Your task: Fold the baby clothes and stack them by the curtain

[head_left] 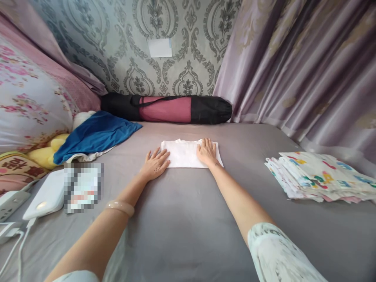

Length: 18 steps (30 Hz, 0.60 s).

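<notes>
A white folded garment (185,156) lies flat on the grey bed sheet (182,219), its long side across my view. What looks like a neckline shows along its far edge. My left hand (155,163) rests at the garment's left end, fingers spread, fingertips on its edge and the palm on the sheet. On the right part of the cloth lies my right hand (207,152), flat with its fingers stretched away from me. Neither hand grips anything.
At right sits a stack of folded patterned cloths (326,176). A black and pink long bag (164,109) lies against the wall. To the left are a blue cloth (98,135), a yellow plush (47,152), a white device (48,194) and a power strip (11,201) with cables.
</notes>
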Available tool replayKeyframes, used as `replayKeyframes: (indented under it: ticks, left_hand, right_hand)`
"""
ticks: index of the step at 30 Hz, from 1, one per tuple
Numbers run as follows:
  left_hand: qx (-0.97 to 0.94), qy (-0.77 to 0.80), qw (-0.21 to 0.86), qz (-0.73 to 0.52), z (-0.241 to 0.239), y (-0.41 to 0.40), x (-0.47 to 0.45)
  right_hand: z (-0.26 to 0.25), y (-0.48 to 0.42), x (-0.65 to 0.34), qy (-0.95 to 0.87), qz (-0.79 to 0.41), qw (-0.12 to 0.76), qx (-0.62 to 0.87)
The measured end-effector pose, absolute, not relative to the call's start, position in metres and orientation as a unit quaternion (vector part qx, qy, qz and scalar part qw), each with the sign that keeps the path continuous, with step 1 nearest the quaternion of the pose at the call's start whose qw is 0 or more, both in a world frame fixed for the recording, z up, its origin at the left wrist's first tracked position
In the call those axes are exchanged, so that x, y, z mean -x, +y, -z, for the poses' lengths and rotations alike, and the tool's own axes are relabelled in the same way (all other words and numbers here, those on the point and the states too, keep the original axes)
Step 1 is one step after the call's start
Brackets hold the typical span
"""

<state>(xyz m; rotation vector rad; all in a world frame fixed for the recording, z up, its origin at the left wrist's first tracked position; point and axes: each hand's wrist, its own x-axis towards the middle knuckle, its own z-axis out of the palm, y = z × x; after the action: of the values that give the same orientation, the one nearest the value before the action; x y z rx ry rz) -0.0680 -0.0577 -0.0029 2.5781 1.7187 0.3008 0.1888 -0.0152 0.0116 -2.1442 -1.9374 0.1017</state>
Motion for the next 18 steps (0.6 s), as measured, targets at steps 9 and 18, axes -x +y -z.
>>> replayKeyframes:
  ticks: [9,18]
  left_hand:
    - [-0.829,0.552,0.009,-0.086,0.005,-0.056,0.070]
    - [-0.829,0.552,0.029,-0.084,0.002,-0.058,0.067]
  right_hand:
    - [-0.010,-0.015,-0.198,-0.673,-0.080,0.096,0.729]
    - [-0.007,-0.045,-0.248,-0.690,-0.053,0.053,0.720]
